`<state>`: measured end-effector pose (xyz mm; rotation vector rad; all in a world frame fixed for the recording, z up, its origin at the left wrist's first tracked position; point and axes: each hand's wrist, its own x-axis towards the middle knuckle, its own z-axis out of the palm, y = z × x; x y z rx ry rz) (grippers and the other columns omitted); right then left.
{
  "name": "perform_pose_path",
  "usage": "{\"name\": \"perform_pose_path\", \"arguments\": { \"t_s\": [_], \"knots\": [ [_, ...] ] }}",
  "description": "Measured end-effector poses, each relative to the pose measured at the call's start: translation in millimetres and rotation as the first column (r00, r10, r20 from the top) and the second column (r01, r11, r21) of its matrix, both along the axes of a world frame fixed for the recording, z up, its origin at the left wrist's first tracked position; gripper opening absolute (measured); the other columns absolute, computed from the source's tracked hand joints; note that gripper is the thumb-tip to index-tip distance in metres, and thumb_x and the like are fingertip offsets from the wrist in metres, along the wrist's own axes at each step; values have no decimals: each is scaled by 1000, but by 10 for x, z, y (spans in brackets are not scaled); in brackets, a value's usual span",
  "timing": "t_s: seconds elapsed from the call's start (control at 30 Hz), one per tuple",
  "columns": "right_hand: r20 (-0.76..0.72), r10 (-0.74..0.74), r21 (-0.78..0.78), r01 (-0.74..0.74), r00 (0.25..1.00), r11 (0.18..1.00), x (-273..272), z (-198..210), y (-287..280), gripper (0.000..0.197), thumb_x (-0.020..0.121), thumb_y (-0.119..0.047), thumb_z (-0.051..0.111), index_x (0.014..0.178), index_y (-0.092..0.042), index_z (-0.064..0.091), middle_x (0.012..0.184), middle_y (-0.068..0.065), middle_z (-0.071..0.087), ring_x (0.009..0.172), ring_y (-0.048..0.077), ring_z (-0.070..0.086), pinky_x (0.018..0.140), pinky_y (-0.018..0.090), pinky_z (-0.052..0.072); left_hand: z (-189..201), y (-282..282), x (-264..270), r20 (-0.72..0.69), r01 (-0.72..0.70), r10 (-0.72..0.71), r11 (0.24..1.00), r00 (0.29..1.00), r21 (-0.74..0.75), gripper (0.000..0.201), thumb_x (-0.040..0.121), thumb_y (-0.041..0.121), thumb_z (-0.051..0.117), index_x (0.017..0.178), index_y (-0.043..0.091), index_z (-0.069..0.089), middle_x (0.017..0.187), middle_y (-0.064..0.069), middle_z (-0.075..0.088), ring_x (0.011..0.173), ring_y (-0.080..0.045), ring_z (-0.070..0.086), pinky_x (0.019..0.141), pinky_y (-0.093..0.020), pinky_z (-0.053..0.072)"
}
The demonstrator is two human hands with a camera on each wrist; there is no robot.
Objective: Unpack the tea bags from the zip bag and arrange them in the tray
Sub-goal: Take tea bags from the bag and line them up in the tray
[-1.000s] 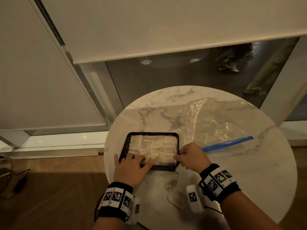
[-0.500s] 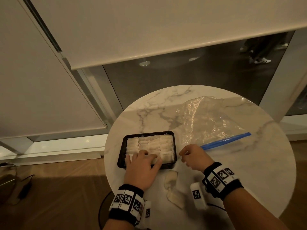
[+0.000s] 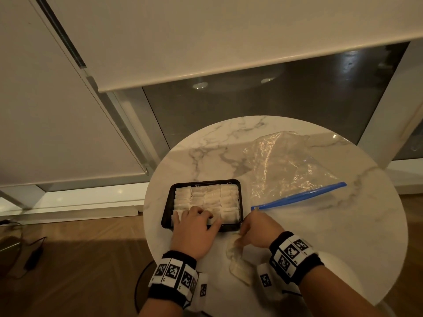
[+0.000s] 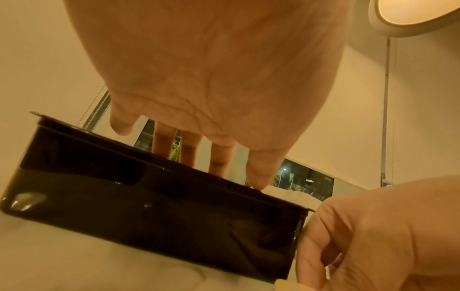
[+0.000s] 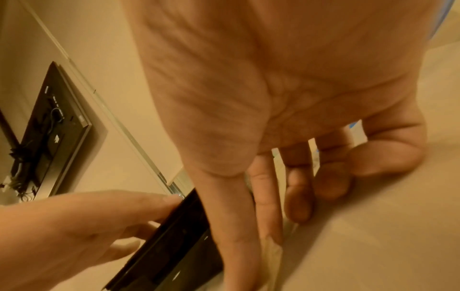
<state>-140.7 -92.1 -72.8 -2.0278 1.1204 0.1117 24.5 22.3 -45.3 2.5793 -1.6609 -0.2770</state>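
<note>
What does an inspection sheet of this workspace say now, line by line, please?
Surface: round marble table.
Job's things: black tray packed with tea bags; zip bag lies flat beside it, seemingly empty; two loose tea bags by the near edge.
Clutter: nothing seen.
Grips: left hand rests on the bags in the tray; right hand pinches a loose tea bag.
Cables: cord on floor.
Surroundings: roller blinds, dark window.

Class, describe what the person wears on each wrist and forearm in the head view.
Each wrist carries a black band: the left wristband and right wristband bear white squares printed with black coded markers. A small white marker block hangs beside each. Forearms are bare, without sleeves.
</note>
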Motion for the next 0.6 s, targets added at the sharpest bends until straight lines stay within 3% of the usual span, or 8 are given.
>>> {"name": "perform_pose_path", "arguments": {
  "t_s": [0.1,0.2,0.3,0.37,0.5,0.6],
  "knots": [
    [-24,8,-38,-9,1000,999,4,-10,17,21,66,-34,88,80,-24,76,88,-8,73,86,9,67,86,29,56,26,1,-14,-11,-2,2,1000,1000,-9,50,96,66,31,124,38,62,137,9,50,131,-16,43,121,-56,8],
    [-14,33,-12,-33,999,999,-53,26,-20,15,69,-29,87,78,-25,74,86,-8,71,85,8,66,80,24,54,61,16,-24,-30,-6,4,998,1000,-68,46,97,63,35,124,37,62,136,9,51,130,-15,43,122,-52,8],
    [-30,106,69,-104,994,992,-168,203,-84,15,74,-23,83,76,-26,69,78,-10,68,76,5,64,68,20,49,100,10,-9,-89,-11,-8,977,996,-214,38,96,57,44,117,35,66,128,11,57,122,-14,48,116,-44,26],
    [-26,129,165,-123,991,979,-268,398,-127,15,76,-21,81,80,-24,67,74,-4,70,67,8,64,60,22,48,135,-4,-7,-202,-22,-55,933,978,-359,30,95,49,52,109,31,71,116,13,61,112,-10,52,103,-38,42],
    [296,6,285,-95,955,954,-425,790,-199,19,77,-6,79,88,-12,65,75,7,71,64,15,62,54,26,45,289,-24,-100,-484,-119,-180,844,856,-523,15,96,33,62,100,25,74,95,13,68,91,-3,60,82,-26,51],
    [575,-204,305,23,792,952,-414,973,-188,22,79,3,76,97,-6,66,77,11,68,64,20,62,56,27,49,409,-57,-218,-698,-190,-233,861,677,-472,15,98,31,62,106,27,74,97,11,73,92,-6,66,85,-28,55]
  ]
}}
